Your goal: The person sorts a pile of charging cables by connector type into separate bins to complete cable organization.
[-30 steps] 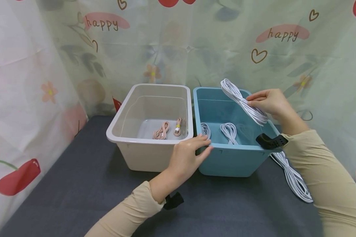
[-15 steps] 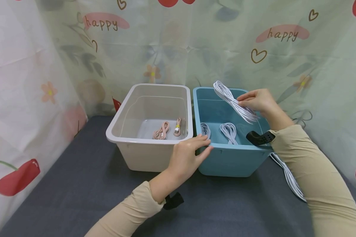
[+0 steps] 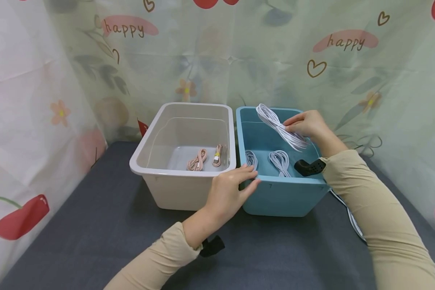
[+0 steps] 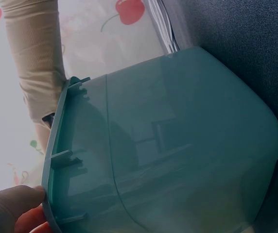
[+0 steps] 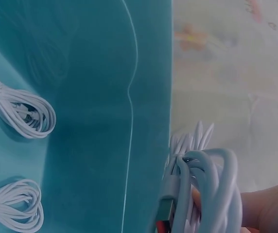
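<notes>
A bundled white cable (image 3: 280, 127) hangs over the blue plastic bin (image 3: 284, 197), pinched at its middle by the right hand (image 3: 308, 125). Close up in the right wrist view, this cable's (image 5: 217, 189) loops and a dark plug end stick out. Two more white cable bundles, one at the left (image 3: 251, 160) and one near the middle (image 3: 279, 162), lie on the blue bin's floor. My left hand (image 3: 229, 193) grips the blue bin's near left corner. In the left wrist view its thumb (image 4: 25, 198) presses on the rim, with fingertips below.
Left of the blue bin stands a beige bin (image 3: 181, 189) with two pinkish cable bundles (image 3: 197, 160) inside. Another white cable (image 3: 351, 219) lies on the dark tabletop (image 3: 94, 241), partly behind the right sleeve. A printed curtain (image 3: 210, 52) closes off the back and sides.
The right hand has carried the white cable leftward and slightly down, over the blue bin. Its sleeve now covers more of the cable on the table. The left hand stays on the rim.
</notes>
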The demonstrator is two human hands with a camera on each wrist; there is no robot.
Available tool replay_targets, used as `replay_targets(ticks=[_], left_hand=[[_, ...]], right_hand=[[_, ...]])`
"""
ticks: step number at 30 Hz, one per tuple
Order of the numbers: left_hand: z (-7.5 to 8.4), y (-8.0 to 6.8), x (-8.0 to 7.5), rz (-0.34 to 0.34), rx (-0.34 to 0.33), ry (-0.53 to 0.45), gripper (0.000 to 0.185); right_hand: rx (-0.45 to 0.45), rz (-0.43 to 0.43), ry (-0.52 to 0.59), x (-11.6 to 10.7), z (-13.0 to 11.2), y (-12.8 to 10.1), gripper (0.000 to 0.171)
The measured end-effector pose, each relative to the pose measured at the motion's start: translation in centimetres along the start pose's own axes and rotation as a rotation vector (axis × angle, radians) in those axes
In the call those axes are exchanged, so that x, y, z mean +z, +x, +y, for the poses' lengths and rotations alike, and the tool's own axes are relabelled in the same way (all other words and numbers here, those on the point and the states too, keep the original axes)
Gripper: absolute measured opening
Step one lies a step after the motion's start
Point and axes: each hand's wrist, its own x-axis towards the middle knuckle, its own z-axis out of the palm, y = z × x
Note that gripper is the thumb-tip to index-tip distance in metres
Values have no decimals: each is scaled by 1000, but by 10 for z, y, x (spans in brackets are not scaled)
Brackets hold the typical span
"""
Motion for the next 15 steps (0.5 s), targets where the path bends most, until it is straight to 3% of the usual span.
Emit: replay_targets(ticks=[15], left_hand=[[0, 0, 1, -11, -18, -7, 25]], right_hand=[[42, -40, 3, 3, 0, 1, 37]])
